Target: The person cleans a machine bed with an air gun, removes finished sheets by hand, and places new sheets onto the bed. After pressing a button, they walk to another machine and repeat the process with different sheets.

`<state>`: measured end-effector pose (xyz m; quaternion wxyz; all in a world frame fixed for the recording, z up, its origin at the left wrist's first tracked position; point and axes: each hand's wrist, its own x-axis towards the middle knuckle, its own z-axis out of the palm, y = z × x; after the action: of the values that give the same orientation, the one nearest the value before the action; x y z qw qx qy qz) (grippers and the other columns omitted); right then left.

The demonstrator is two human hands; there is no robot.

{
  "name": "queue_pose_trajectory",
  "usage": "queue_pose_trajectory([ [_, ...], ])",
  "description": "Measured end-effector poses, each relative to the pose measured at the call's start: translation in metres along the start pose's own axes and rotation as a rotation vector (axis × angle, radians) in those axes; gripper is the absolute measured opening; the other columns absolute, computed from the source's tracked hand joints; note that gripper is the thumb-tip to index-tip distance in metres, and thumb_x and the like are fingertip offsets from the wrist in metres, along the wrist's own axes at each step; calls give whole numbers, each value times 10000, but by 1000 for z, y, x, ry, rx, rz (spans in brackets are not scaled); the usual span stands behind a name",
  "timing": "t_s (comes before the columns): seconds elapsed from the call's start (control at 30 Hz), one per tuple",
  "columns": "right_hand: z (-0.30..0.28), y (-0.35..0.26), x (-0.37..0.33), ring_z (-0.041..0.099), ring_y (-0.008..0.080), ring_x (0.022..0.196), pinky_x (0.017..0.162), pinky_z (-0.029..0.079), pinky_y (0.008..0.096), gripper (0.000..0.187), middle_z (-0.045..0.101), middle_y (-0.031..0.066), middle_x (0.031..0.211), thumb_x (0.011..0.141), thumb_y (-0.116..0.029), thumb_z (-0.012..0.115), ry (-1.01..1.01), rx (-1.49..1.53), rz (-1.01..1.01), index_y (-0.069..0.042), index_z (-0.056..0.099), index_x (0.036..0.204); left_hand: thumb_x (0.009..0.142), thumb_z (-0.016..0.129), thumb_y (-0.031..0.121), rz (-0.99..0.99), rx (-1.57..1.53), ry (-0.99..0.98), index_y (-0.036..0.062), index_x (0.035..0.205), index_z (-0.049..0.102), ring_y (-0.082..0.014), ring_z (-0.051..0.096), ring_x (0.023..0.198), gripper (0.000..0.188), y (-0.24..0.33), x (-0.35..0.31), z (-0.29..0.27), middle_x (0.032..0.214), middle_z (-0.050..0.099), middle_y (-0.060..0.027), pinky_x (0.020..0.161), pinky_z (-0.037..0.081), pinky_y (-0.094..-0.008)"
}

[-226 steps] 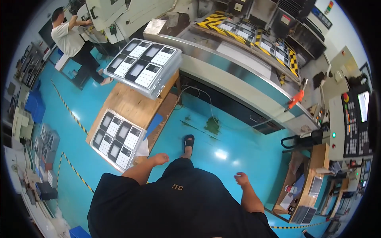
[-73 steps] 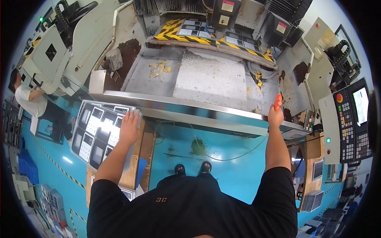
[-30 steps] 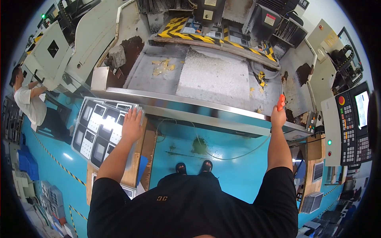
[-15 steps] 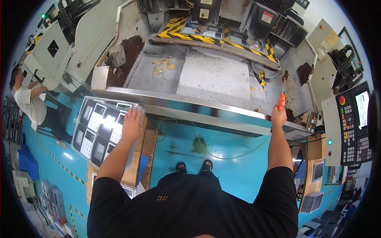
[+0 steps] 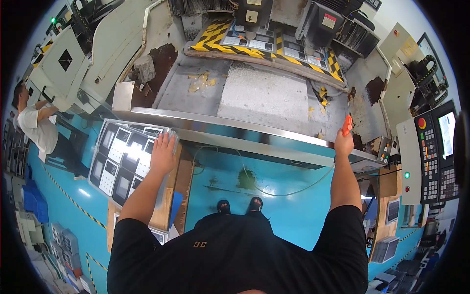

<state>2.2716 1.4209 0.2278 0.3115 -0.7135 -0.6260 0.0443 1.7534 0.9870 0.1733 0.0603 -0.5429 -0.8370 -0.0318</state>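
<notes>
My left hand [image 5: 163,153] lies flat on the right edge of a stack of panel sheets [image 5: 120,164], its fingers stretched out. The top sheet carries black and white rectangular panels and a bright glare. My right hand [image 5: 344,143] is closed round an orange air gun [image 5: 347,125], held over the front right edge of the machine. A thin nozzle points up from the gun, and a pale hose [image 5: 289,195] runs from near this hand down to the floor. Deeper inside the machine, similar panels [image 5: 262,43] lie on a bed [image 5: 230,53] bordered with yellow-black striped tape, under the spindle heads [image 5: 252,14].
A metal sill [image 5: 235,124] crosses before me. The stack rests on a wooden stand [image 5: 171,196]. At right hangs a control panel [image 5: 435,152] with a lit screen. Far left, another person [image 5: 39,122] stands at a machine. Yellow scraps [image 5: 200,82] litter the machine's tray.
The striped bed with its panels has shifted slightly toward me under the spindle heads. The other person's leg has moved a little. My hands stay in place.
</notes>
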Motion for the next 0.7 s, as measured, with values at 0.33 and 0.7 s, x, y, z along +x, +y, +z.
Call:
queue_pose_trajectory([
  [0.33, 1, 2, 1, 653, 445, 902, 815, 495, 511, 414, 688, 243, 898, 872, -413, 580, -5, -4, 10, -13, 681, 907, 801, 598, 135, -3, -6, -13, 65, 1458, 389, -405, 278, 1434, 694, 1, 0, -2, 1523, 332, -226, 1181, 218, -502],
  [0.7, 1, 7, 2, 663, 408, 918, 804, 500, 475, 503, 696, 208, 928, 893, -511, 562, 14, 78, 32, -33, 680, 992, 764, 632, 122, 39, -29, 64, 59, 1450, 389, -433, 300, 1415, 731, -4, -5, 1, 1507, 342, -246, 1155, 262, -527],
])
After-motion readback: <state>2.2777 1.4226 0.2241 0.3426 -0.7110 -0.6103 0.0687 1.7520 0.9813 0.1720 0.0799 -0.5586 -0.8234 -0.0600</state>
